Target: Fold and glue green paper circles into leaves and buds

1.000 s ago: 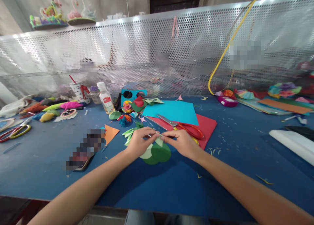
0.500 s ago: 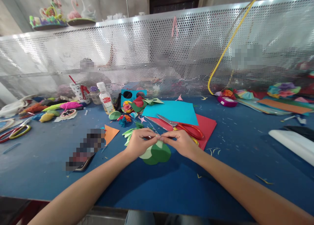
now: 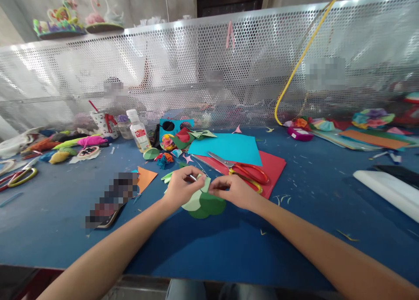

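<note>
A small light green paper piece (image 3: pixel 205 185) is pinched between the thumb and fingers of my left hand (image 3: pixel 180 187). A thin pale stick-like thing shows by the curled fingers of that hand; its kind is too small to tell. At the piece's lower right edge, my right hand (image 3: pixel 237 191) is closed, thumb against fingertips. Beneath both hands lie round-edged green paper shapes (image 3: pixel 209 206), a pale one overlapping darker ones. Scissors with red and yellow handles (image 3: pixel 250 173) rest just beyond my right hand, on red paper (image 3: pixel 276 162) and a blue sheet (image 3: pixel 229 147).
To the left lie a phone (image 3: pixel 111 204), orange paper (image 3: pixel 146 180) and another pair of scissors (image 3: pixel 19 177). A bottle (image 3: pixel 139 132) and a cup (image 3: pixel 104 124) stand before the perforated metal screen (image 3: pixel 196 73). A white object (image 3: pixel 386 191) is at the right.
My right fingertips have moved down from the top of the light green piece to its lower right edge, so more of it shows. The view has shifted slightly.
</note>
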The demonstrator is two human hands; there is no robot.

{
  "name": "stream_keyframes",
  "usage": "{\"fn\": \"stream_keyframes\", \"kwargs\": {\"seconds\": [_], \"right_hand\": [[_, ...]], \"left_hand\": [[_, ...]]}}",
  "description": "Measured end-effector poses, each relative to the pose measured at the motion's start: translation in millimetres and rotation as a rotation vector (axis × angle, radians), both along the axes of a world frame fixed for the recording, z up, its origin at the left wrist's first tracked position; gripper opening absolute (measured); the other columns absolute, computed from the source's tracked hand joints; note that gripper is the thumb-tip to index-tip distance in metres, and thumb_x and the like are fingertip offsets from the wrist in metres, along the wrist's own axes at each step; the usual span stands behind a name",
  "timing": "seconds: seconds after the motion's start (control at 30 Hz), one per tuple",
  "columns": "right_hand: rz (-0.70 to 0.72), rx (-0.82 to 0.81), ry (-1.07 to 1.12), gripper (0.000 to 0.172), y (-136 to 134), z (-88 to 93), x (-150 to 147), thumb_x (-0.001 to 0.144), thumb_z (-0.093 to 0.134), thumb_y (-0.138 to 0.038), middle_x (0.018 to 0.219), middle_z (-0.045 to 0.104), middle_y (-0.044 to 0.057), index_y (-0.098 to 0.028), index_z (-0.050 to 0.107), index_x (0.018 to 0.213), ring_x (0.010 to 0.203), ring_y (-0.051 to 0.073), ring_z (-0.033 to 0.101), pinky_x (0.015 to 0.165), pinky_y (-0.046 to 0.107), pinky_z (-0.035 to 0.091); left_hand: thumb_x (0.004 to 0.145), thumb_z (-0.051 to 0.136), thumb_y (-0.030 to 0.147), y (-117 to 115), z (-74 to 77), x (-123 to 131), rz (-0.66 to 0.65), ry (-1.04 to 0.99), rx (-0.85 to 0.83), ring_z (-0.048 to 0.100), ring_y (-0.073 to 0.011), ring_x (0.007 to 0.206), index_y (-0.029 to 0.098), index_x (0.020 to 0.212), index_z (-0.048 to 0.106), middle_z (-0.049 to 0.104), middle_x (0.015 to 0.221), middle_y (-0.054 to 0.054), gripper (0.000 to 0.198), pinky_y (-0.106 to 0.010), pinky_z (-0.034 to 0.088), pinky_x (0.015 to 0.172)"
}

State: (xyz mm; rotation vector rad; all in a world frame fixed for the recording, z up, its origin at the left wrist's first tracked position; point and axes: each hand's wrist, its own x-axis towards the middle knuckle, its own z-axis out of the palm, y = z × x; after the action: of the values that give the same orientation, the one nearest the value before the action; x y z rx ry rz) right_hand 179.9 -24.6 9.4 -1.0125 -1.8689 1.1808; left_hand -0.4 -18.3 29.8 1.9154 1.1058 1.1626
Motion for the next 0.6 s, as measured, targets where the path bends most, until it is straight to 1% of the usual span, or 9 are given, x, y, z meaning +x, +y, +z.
{"fn": "stream_keyframes", "kwargs": {"seconds": [0.07,0.13,0.2,0.27,0.33,0.4,0.47,0.53,0.6], "right_hand": [[0.004,0.018,0.053,0.020,-2.4,3.3,-0.3,0.073,0.060,-0.030,0.077,0.063,0.002,-0.017,0.062,0.088,0.069,0.014,0.058,0.062,0.025,0.046],[-0.005,0.039,0.084,0.028,-3.5,6.5,0.0,0.074,0.060,-0.034,0.082,0.063,0.003,-0.018,0.060,0.097,0.071,0.014,0.057,0.061,0.024,0.045],[-0.032,0.067,0.070,0.026,-3.1,8.5,0.8,0.076,0.057,-0.036,0.080,0.064,0.003,-0.017,0.062,0.093,0.071,0.014,0.058,0.061,0.024,0.045],[-0.075,0.107,0.024,0.024,-2.6,9.9,1.8,0.079,0.053,-0.037,0.073,0.065,0.003,-0.016,0.065,0.081,0.068,0.015,0.058,0.062,0.025,0.045],[-0.127,0.168,-0.025,0.025,-3.1,11.3,3.0,0.080,0.051,-0.036,0.070,0.066,0.002,-0.017,0.066,0.073,0.068,0.016,0.059,0.063,0.025,0.044],[-0.171,0.238,-0.074,0.024,-4.2,12.5,4.3,0.080,0.052,-0.036,0.071,0.067,0.002,-0.018,0.066,0.075,0.069,0.016,0.059,0.062,0.025,0.043],[-0.192,0.278,-0.106,0.025,-4.8,12.6,4.9,0.080,0.051,-0.037,0.071,0.066,0.001,-0.018,0.067,0.077,0.066,0.015,0.058,0.057,0.024,0.041],[-0.177,0.249,-0.086,0.028,-3.9,11.1,4.4,0.080,0.050,-0.039,0.070,0.065,0.002,-0.017,0.067,0.079,0.062,0.014,0.056,0.052,0.023,0.039],[-0.128,0.169,-0.023,0.029,-2.4,9.0,3.0,0.078,0.052,-0.041,0.070,0.064,0.001,-0.016,0.066,0.082,0.060,0.013,0.054,0.050,0.022,0.038]], "left_hand": [[0.073,0.058,0.030,0.3,0.0,0.6,-0.006,0.010,-0.005,0.053,-0.0104,0.057,0.014,0.070,0.062,0.061,0.064,-0.002,0.017,-0.019,0.041,0.050],[0.073,0.058,0.030,-0.1,-1.4,1.9,-0.039,0.023,-0.014,0.053,-0.0103,0.057,0.013,0.069,0.061,0.061,0.064,-0.002,0.018,-0.019,0.040,0.049],[0.073,0.058,0.031,-0.8,-3.7,3.5,-0.069,0.021,-0.030,0.054,-0.0108,0.058,0.013,0.068,0.061,0.061,0.065,-0.003,0.019,-0.019,0.041,0.050],[0.074,0.057,0.033,-1.0,-6.2,4.6,-0.098,-0.004,-0.064,0.055,-0.0115,0.060,0.013,0.070,0.062,0.062,0.069,-0.004,0.020,-0.019,0.043,0.050],[0.075,0.057,0.034,-0.5,-8.0,5.1,-0.136,-0.034,-0.113,0.055,-0.0115,0.059,0.013,0.074,0.063,0.062,0.072,-0.005,0.022,-0.020,0.045,0.051],[0.074,0.058,0.035,0.5,-8.5,5.0,-0.175,-0.043,-0.154,0.054,-0.0110,0.056,0.013,0.076,0.065,0.062,0.071,-0.005,0.023,-0.021,0.045,0.050],[0.072,0.061,0.033,1.4,-7.6,4.3,-0.192,-0.026,-0.156,0.053,-0.0105,0.054,0.013,0.078,0.067,0.063,0.068,-0.004,0.022,-0.021,0.044,0.050],[0.071,0.062,0.032,1.8,-5.6,3.3,-0.174,-0.001,-0.108,0.053,-0.0107,0.054,0.014,0.078,0.070,0.064,0.065,-0.004,0.020,-0.021,0.043,0.049],[0.072,0.062,0.032,1.4,-3.2,2.2,-0.130,0.013,-0.044,0.054,-0.0113,0.054,0.015,0.077,0.071,0.064,0.064,-0.004,0.020,-0.021,0.041,0.048]]}}
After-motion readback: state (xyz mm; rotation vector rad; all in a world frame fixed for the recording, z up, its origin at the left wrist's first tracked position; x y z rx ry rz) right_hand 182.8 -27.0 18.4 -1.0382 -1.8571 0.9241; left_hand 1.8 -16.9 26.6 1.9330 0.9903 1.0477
